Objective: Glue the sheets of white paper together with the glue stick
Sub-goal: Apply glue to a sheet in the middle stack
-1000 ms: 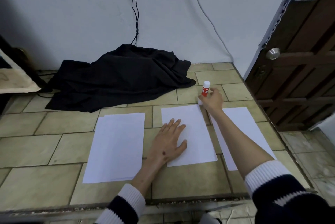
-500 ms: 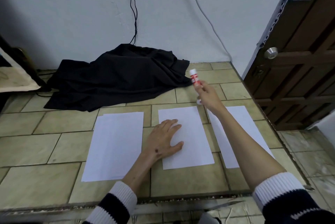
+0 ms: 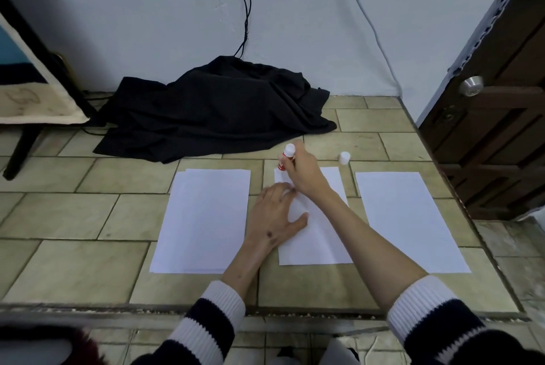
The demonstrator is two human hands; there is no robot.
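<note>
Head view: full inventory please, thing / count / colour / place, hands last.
paper sheets: three spots, white; left stack, middle sheet, right sheet, side by side on the tiles
glue stick: one, red with white end, at the far left corner of the middle sheet
cap: one, white, standing on the tiles past the gap between middle and right sheets
cloth: one, black, heaped against the wall
cables: dark ones and a pale one, on the wall
door: one, dark brown, metal knob, far right
tiled surface: beige
left hand: flat on the middle sheet
right hand: holding the glue stick
</note>
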